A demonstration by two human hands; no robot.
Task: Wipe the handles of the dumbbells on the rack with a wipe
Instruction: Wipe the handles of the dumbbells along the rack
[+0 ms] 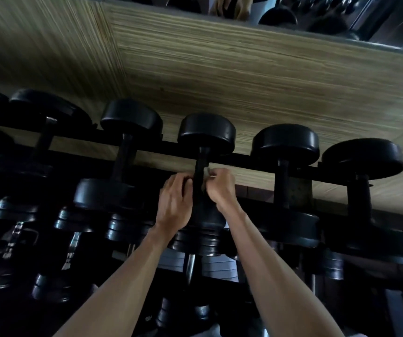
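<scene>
Near the centre of the frame, both hands are working at the handle [200, 171] of the middle dumbbell [206, 132] on the top rail of the rack [256, 158]. The right hand [221, 184] is pinching a small pale wipe [205, 172] against the right side of that handle, fingers curled around it. The left hand [175, 203] is reaching in from the left with fingers bent toward the handle; whether it is gripping the bar or a corner of the wipe is hidden in the shadow, so I cannot tell.

The step in hand looks like the wiping of this one handle, partway along a row. More dumbbells are sitting to the left and right on the same rail, and others are lying on the darker lower tiers toward the lower left.

The next move probably calls for dragging the wipe along and around the bar, then shifting to a neighbouring handle.
</scene>
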